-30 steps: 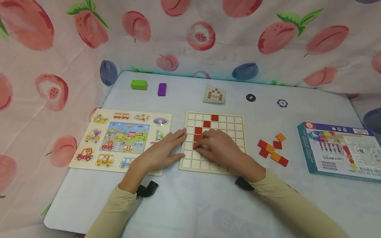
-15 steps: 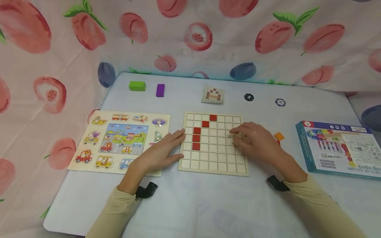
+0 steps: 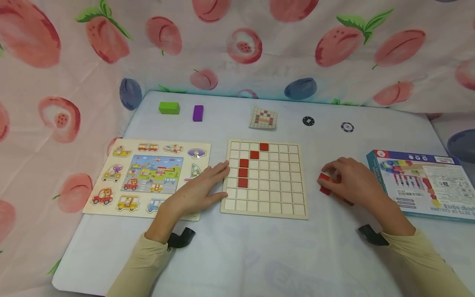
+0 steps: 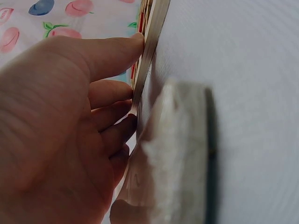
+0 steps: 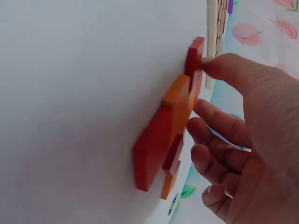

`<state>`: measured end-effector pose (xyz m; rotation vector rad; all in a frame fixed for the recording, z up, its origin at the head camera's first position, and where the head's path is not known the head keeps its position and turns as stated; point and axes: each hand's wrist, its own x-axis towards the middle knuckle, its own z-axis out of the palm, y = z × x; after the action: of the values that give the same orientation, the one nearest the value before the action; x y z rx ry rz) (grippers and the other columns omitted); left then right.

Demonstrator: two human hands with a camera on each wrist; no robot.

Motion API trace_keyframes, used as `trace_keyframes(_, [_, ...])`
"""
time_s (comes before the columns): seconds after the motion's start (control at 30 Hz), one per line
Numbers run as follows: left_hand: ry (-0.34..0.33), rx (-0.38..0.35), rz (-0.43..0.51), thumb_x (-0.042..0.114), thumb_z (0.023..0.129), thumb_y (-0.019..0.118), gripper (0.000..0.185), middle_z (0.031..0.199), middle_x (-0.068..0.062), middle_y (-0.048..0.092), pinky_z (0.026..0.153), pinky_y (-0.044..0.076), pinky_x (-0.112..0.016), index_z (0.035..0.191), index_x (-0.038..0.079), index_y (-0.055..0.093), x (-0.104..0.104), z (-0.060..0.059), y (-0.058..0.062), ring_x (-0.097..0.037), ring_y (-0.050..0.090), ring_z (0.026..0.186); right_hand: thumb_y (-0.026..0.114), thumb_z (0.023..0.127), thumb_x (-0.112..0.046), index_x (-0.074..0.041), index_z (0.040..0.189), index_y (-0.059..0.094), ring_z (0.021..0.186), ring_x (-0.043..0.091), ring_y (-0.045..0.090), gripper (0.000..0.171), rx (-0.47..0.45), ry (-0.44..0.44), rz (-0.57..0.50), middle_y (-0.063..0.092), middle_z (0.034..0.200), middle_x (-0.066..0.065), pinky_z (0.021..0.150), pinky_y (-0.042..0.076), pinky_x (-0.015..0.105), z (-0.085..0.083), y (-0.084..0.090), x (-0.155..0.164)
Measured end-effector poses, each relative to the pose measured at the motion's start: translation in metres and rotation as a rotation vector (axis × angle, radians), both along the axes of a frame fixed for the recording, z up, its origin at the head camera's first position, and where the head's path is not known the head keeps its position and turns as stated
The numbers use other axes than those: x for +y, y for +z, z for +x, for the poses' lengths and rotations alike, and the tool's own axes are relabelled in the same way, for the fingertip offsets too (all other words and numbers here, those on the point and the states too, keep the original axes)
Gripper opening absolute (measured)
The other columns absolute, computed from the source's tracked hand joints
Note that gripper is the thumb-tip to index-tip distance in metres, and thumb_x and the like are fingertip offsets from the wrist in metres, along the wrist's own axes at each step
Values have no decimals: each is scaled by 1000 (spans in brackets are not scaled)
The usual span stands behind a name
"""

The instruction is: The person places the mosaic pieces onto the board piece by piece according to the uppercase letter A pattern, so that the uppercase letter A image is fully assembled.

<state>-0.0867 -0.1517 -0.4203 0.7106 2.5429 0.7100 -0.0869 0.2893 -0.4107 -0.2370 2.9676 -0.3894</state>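
- Small heap of red and orange square wooden tiles [image 3: 332, 190] lies on the white desk [image 3: 259, 255], just right of the grid board and left of the box.
- Right hand [image 3: 352, 181] sits over the heap, fingers curled down onto it; the right wrist view shows a fingertip [image 5: 212, 63] touching the red tile at the heap's end [image 5: 195, 56]. Cannot tell whether any tile is truly pinched.
- Pale wooden grid board with square cells [image 3: 264, 177] lies flat mid-desk; five red tiles [image 3: 243, 173] sit in it, three stacked in one column, two stepping up to the right.
- Left hand [image 3: 200, 189] lies flat, fingers straight and together, tips against the board's left edge [image 4: 149, 56]; it holds nothing. Its heel rests on the corner of the next puzzle.
- Wooden vehicle peg puzzle with cartoon pictures [image 3: 146, 175] lies left of the grid board.
- Blue-edged printed cardboard box [image 3: 423, 183] lies at the right edge of the desk.
- Far side: green block [image 3: 169, 108], purple block [image 3: 198, 113], small pattern card with a checkered figure [image 3: 263, 118], two dark round chips [image 3: 308, 121], well apart from the hands.
- Pink fruit-print cloth [image 3: 237, 45] hangs behind and around the desk.
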Motion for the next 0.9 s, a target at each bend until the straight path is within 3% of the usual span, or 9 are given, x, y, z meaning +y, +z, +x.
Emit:
trace_keyframes(0.37, [-5, 4, 11, 36, 105, 68, 79, 182, 2, 15, 137, 24, -53, 170, 18, 28, 0, 0, 0, -33, 18, 169, 85, 88, -32, -8, 116, 78, 86, 25, 63, 37, 86, 5, 9, 73, 97, 12, 64, 50, 29, -1, -2, 0])
trace_keyframes(0.53, [4, 0, 5, 36, 105, 68, 78, 182, 2, 15, 137, 25, -53, 170, 18, 28, 0, 0, 0, -35, 18, 168, 82, 90, -33, -11, 115, 78, 87, 25, 62, 34, 128, -3, -3, 73, 100, 11, 66, 51, 32, -7, 2, -8])
trace_keyframes(0.9, [-1, 29, 13, 35, 105, 68, 78, 182, 2, 16, 137, 24, -52, 169, 16, 30, 2, 1, -1, -33, 21, 168, 79, 93, -36, -11, 118, 78, 92, 27, 63, 35, 139, 118, -31, 75, 107, 10, 81, 58, 47, -32, 10, -62])
